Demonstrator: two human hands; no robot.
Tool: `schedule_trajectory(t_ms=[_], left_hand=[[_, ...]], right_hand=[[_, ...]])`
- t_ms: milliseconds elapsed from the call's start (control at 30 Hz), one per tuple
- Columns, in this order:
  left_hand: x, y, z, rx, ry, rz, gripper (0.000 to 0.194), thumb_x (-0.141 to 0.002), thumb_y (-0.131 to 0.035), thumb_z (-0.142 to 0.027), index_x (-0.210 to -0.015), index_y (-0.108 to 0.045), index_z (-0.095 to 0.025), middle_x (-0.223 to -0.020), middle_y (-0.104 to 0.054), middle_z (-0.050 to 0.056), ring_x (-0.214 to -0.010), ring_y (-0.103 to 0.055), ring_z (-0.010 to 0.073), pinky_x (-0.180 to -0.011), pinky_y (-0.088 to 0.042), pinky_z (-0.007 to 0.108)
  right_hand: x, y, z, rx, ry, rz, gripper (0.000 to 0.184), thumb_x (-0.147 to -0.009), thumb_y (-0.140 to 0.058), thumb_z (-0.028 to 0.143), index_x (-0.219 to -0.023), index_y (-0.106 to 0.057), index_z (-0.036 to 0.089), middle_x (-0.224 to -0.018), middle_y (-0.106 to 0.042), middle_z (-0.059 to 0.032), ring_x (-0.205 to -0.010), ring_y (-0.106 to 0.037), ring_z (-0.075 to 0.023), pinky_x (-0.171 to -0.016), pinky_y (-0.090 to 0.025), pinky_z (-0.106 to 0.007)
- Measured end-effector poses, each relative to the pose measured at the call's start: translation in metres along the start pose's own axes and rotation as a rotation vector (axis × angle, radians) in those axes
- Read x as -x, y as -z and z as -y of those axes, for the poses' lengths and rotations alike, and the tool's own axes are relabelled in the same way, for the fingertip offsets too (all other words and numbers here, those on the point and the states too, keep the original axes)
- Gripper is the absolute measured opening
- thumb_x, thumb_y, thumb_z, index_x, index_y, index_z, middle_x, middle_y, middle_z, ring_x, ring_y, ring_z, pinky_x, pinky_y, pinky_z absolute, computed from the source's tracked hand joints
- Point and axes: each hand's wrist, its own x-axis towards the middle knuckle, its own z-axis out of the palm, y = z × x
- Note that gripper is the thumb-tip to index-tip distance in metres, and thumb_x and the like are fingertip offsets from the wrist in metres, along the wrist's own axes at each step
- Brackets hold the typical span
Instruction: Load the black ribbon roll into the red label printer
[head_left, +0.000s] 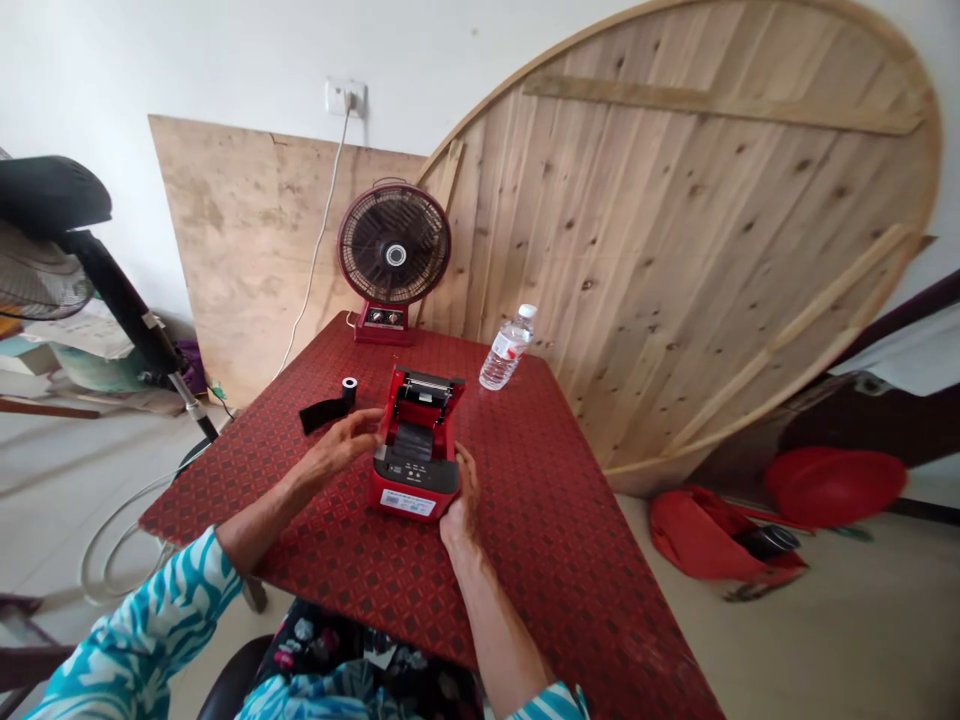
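A red and black label printer stands on the table in front of me with its lid tipped up and back. Dark film or a dark lining shows in its open bay. My right hand is wrapped around the printer's right side. At the left side, my left hand has its fingers stretched toward the printer's edge, at or very near it; exact contact is unclear. Just beyond that hand lies a small roll with a white core, its black strip unrolled onto the table.
A patterned red tabletop bears a clear water bottle behind the printer to the right. A red fan stands at the back edge. Wooden boards lean on the wall; a stand fan is at the left.
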Motion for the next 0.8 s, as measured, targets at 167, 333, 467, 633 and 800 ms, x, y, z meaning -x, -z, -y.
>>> schedule_trajectory(t_ms=[167, 333, 467, 633, 800], left_hand=[[-0.034, -0.013, -0.025, -0.54, -0.217, 0.111, 0.028, -0.084, -0.054, -0.025, -0.104, -0.072, -0.018, -0.099, -0.073, 0.007, -0.09, -0.067, 0.0232, -0.084, -0.049, 0.033], [-0.07, -0.042, -0.04, -1.094, -0.189, 0.335, 0.034, -0.082, -0.048, -0.009, -0.101, -0.075, -0.019, -0.101, -0.074, 0.013, -0.097, -0.067, 0.0316, -0.087, -0.048, 0.039], [-0.082, -0.052, -0.037, -1.219, -0.136, 0.347, 0.031, -0.075, -0.053, -0.005, -0.094, -0.076, -0.016, -0.09, -0.073, 0.02, -0.091, -0.067, 0.0399, -0.08, -0.048, 0.047], [-0.079, -0.056, -0.035, -1.358, -0.098, 0.376, 0.027, -0.076, -0.055, -0.005, -0.092, -0.074, -0.016, -0.092, -0.072, 0.019, -0.095, -0.067, 0.0366, -0.082, -0.048, 0.043], [-0.07, -0.063, -0.045, -1.435, -0.099, 0.466, 0.021, -0.077, -0.06, -0.011, -0.093, -0.072, -0.018, -0.105, -0.071, 0.014, -0.102, -0.065, 0.0309, -0.084, -0.05, 0.036]], right_hand=[[-0.002, 0.0, 0.0, 0.047, 0.006, 0.011, 0.048, -0.07, -0.062, 0.055, -0.104, -0.064, 0.022, -0.078, -0.068, 0.0023, -0.064, -0.058, -0.0141, -0.062, -0.044, -0.027], [-0.003, 0.0, 0.003, 0.024, -0.02, 0.001, 0.046, -0.068, -0.065, 0.052, -0.103, -0.064, 0.022, -0.083, -0.069, 0.002, -0.069, -0.059, -0.0141, -0.065, -0.045, -0.027], [-0.002, -0.001, 0.004, 0.028, -0.011, -0.003, 0.046, -0.068, -0.065, 0.053, -0.102, -0.064, 0.022, -0.08, -0.069, 0.0021, -0.067, -0.059, -0.0144, -0.063, -0.044, -0.027], [-0.003, 0.002, 0.003, 0.006, -0.039, 0.017, 0.045, -0.069, -0.066, 0.052, -0.103, -0.065, 0.023, -0.078, -0.07, 0.0025, -0.064, -0.06, -0.0146, -0.062, -0.045, -0.027], [-0.007, 0.007, 0.0, 0.05, -0.006, 0.039, 0.046, -0.071, -0.064, 0.053, -0.106, -0.065, 0.024, -0.08, -0.07, 0.0028, -0.066, -0.06, -0.0149, -0.063, -0.045, -0.028]])
